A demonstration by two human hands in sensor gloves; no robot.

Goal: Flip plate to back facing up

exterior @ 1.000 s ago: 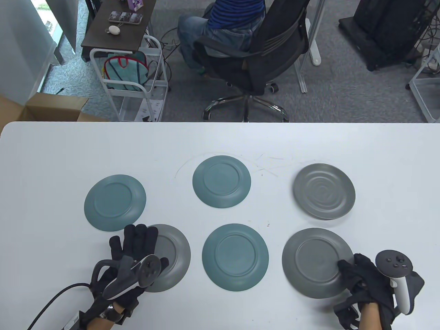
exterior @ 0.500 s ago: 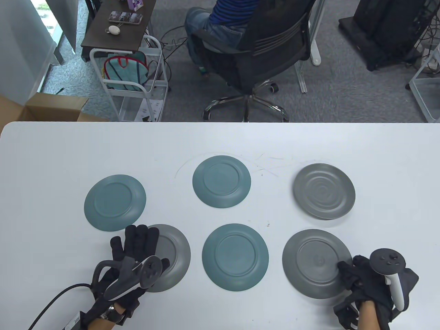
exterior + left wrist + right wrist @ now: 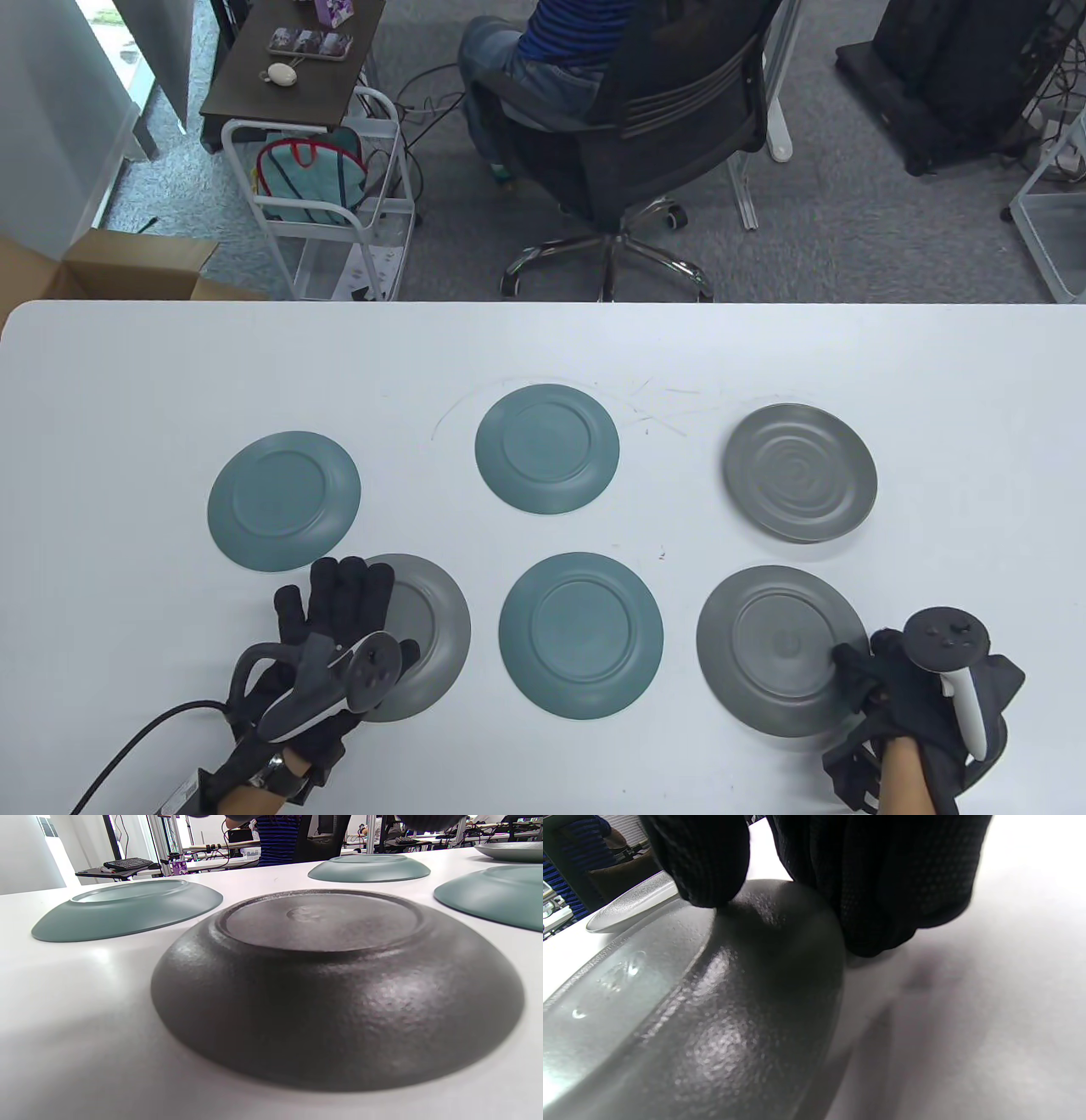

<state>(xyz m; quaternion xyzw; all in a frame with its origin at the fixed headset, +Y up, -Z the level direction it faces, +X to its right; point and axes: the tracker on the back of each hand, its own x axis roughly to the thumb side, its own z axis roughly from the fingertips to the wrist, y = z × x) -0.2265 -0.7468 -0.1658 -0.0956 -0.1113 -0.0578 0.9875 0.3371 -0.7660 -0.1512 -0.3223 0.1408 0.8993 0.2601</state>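
Right hand point(image 3: 920, 696) is pinching the near-right grey plate point(image 3: 776, 649) at its table-side rim | plate is looking stiff, heavy, breakable | left hand point(image 3: 331, 645) is lying flat, fingers spread, on another grey plate point(image 3: 433, 628)

White table point(image 3: 127, 382), three teal plates point(image 3: 580, 635), three grey plates point(image 3: 799, 472), spread apart

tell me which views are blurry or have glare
Table view: sharp, evenly lit. Left wrist view: dark grey upturned plate soft at its near edge, soft sheen. Right wrist view: black gloved fingers and grey plate rim blurred, speckled highlights, shadow on the white table.
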